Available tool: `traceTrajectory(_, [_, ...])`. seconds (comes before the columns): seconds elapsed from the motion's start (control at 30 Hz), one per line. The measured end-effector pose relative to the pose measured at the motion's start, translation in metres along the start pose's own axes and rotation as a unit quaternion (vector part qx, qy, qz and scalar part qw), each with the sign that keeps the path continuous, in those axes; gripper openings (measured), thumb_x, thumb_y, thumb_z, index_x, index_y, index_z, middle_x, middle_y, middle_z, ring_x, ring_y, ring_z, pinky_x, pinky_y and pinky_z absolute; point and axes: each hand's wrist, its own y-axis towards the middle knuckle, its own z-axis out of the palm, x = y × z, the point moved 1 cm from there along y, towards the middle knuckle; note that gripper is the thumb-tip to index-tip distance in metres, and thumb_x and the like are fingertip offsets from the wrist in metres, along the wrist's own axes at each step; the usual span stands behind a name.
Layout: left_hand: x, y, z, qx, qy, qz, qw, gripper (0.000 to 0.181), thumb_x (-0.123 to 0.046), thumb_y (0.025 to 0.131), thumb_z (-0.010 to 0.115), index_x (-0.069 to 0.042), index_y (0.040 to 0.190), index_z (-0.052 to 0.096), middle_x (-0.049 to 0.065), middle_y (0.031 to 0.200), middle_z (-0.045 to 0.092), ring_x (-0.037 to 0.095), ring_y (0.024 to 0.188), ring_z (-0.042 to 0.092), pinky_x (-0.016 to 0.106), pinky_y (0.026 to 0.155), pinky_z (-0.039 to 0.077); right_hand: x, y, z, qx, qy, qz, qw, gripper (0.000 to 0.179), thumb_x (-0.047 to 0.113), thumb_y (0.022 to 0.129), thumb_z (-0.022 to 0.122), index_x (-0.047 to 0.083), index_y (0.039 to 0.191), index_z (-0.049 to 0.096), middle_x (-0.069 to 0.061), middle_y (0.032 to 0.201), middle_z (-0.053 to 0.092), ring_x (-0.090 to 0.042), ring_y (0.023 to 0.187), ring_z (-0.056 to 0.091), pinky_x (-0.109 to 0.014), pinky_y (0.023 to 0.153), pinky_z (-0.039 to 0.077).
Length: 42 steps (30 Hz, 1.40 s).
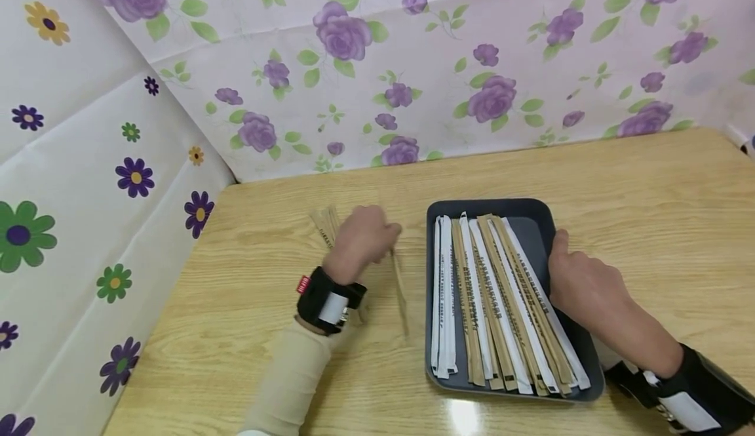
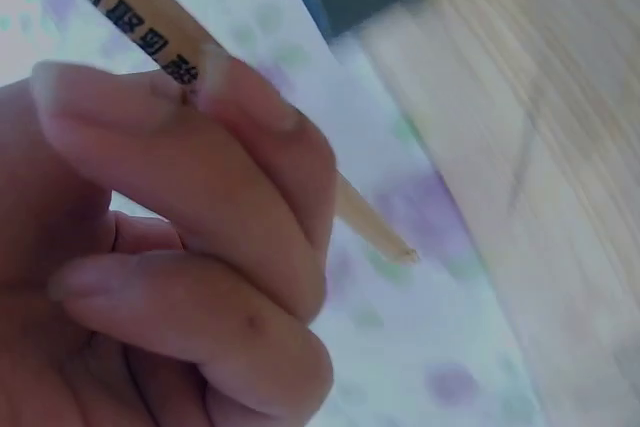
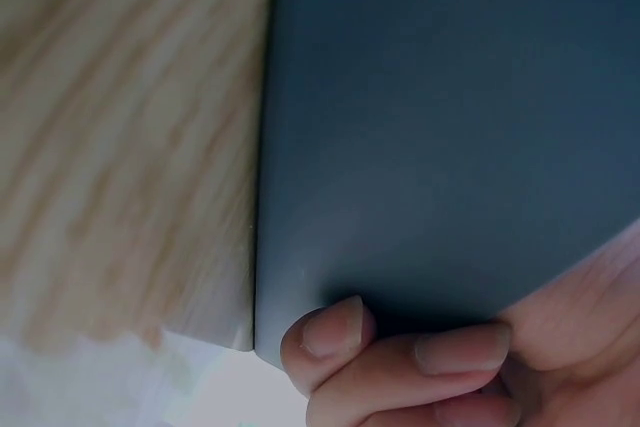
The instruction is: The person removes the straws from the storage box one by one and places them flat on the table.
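Note:
My left hand [image 1: 366, 236] pinches one brown paper-wrapped straw [image 1: 400, 292] between thumb and fingers, just left of the tray. Printed black lettering shows on this straw [image 2: 130, 22] in the left wrist view. More brown wrapped straws [image 1: 323, 223] lie on the table, partly hidden under the left hand and wrist. A dark grey tray [image 1: 533, 226] holds several white and brown wrapped straws [image 1: 495, 305], laid lengthwise side by side. My right hand [image 1: 584, 285] grips the tray's right edge, thumb up at the rim; its fingers [image 3: 460, 347] curl against the tray's outside in the right wrist view.
The wood-grain table [image 1: 236, 331] carries the tray and the loose straws. A flowered sheet [image 1: 366, 95] rises along the table's back edge, and another flowered sheet [image 1: 77, 180] stands along the left side. Black bands with devices [image 1: 327, 301] are strapped on both wrists.

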Motion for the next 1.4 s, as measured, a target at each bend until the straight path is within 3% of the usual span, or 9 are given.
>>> traceTrajectory(0.17, [0.042,0.008,-0.015,-0.028,-0.012,-0.015,0.9994,0.045,-0.019,0.091,0.047,-0.014,0.047,0.036,0.003,0.042,0.043,0.016,0.037,0.039,0.026,0.038,0.024,0.000,0.000,0.001,0.006,0.002,0.004,1.0000,0.067,-0.002,0.077,0.055,-0.027,0.129,0.020,-0.013,0.048,0.048,-0.022,0.038,0.045,-0.035,0.032,0.036])
traceTrajectory(0.3, [0.061,0.010,-0.020,-0.034,-0.011,-0.023,0.9991,0.043,-0.017,0.091,0.046,-0.015,0.050,0.034,0.002,0.043,0.037,0.016,0.039,0.031,0.028,0.041,0.020,0.000,0.001,0.002,0.008,0.001,0.007,0.9999,0.067,-0.002,0.077,0.055,-0.028,0.128,0.019,-0.014,0.049,0.049,-0.022,0.039,0.046,-0.036,0.032,0.037])
traceTrajectory(0.57, [0.072,0.012,-0.021,-0.032,0.029,-0.064,0.9970,0.041,-0.015,0.087,0.046,-0.011,0.047,0.041,0.001,0.040,0.036,0.016,0.037,0.032,0.026,0.037,0.019,0.001,0.001,0.003,0.004,0.002,0.002,1.0000,0.067,-0.002,0.077,0.056,-0.028,0.128,0.020,-0.014,0.049,0.049,-0.022,0.039,0.046,-0.035,0.032,0.037])
traceTrajectory(0.73, [0.075,0.014,-0.019,0.010,0.065,-0.097,0.9931,0.026,-0.018,0.088,0.048,-0.008,0.064,0.048,-0.001,0.043,0.032,0.014,0.038,0.031,0.026,0.038,0.022,0.001,0.002,0.003,-0.002,0.002,-0.001,1.0000,0.066,-0.002,0.077,0.055,-0.028,0.128,0.021,-0.012,0.047,0.047,-0.021,0.037,0.045,-0.034,0.031,0.036])
traceTrajectory(0.87, [0.074,0.015,-0.018,0.028,0.084,-0.098,0.9912,0.037,-0.017,0.089,0.049,-0.013,0.054,0.039,0.000,0.044,0.033,0.014,0.039,0.031,0.026,0.039,0.022,0.002,0.002,0.003,-0.002,0.004,0.001,1.0000,0.066,-0.002,0.078,0.055,-0.028,0.128,0.021,-0.013,0.048,0.048,-0.021,0.038,0.045,-0.034,0.031,0.036])
traceTrajectory(0.97, [0.066,0.013,-0.019,0.018,0.088,-0.082,0.9925,0.040,-0.017,0.089,0.050,-0.014,0.051,0.035,0.000,0.046,0.032,0.014,0.040,0.031,0.026,0.040,0.022,0.002,0.002,0.003,0.000,0.005,0.001,1.0000,0.067,-0.002,0.078,0.055,-0.028,0.128,0.020,-0.013,0.048,0.048,-0.022,0.038,0.045,-0.035,0.032,0.037])
traceTrajectory(1.17, [0.016,0.007,-0.007,-0.017,0.065,0.033,0.9972,0.037,-0.017,0.089,0.050,-0.013,0.055,0.036,-0.002,0.049,0.031,0.011,0.041,0.030,0.024,0.039,0.025,0.000,0.000,-0.001,0.003,0.002,0.003,1.0000,0.067,-0.001,0.078,0.055,-0.028,0.128,0.020,-0.013,0.048,0.048,-0.022,0.038,0.045,-0.035,0.032,0.036])
traceTrajectory(1.33, [-0.038,-0.006,0.017,0.002,0.085,0.118,0.9894,0.031,-0.022,0.093,0.048,-0.013,0.064,0.047,-0.003,0.055,0.047,0.009,0.044,0.043,0.020,0.039,0.035,0.000,0.000,-0.002,0.006,0.006,0.002,1.0000,0.069,-0.001,0.077,0.056,-0.028,0.128,0.019,-0.013,0.048,0.049,-0.022,0.039,0.046,-0.035,0.032,0.037])
traceTrajectory(1.4, [-0.052,-0.010,0.029,0.001,0.118,0.174,0.9776,0.034,-0.020,0.094,0.047,-0.014,0.061,0.046,-0.003,0.053,0.047,0.008,0.042,0.043,0.019,0.038,0.034,0.001,0.000,-0.001,0.005,0.006,0.001,1.0000,0.069,0.000,0.077,0.057,-0.029,0.128,0.019,-0.014,0.048,0.049,-0.022,0.039,0.046,-0.036,0.032,0.038])
